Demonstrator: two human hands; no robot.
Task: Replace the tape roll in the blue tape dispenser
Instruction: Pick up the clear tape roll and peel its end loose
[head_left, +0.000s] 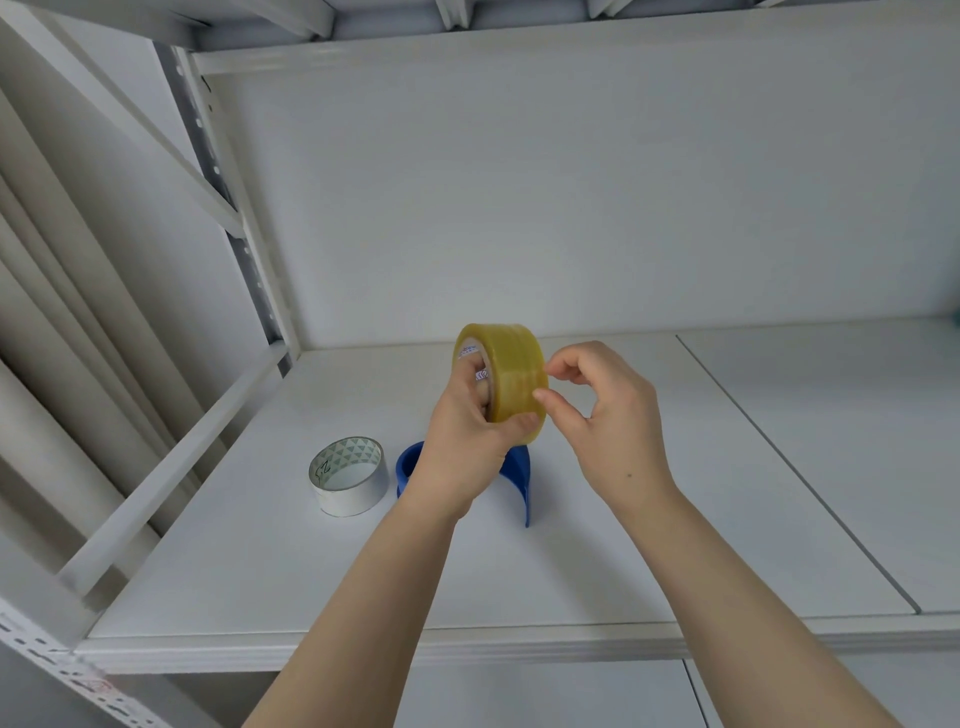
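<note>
A yellowish clear tape roll (506, 379) is held upright in the air above the middle of the white shelf (675, 493), well back from its front edge. It is grasped by the left hand (462, 452), whose grip is closed on the roll with fingers passed through the core and the thumb pressed on the outer face. The right hand (602, 415) is brought against the roll's outer winding, thumb and forefinger pinched at the surface, apparently so that the loose end of the tape can be found or picked up; whether any tape is actually caught in that pinch cannot be told. The blue tape dispenser (519, 478) is left lying on the shelf directly beneath the hands, and beside it, toward the shelf's left edge, a nearly spent white roll (349, 475) is set down on its side. From this it is judged that the old roll is already out and the new one is in hand, while seating it in the dispenser and threading the tape remain to be done. Most of the dispenser is hidden by the left hand and wrist, so its hub and cutter cannot be made out.
</note>
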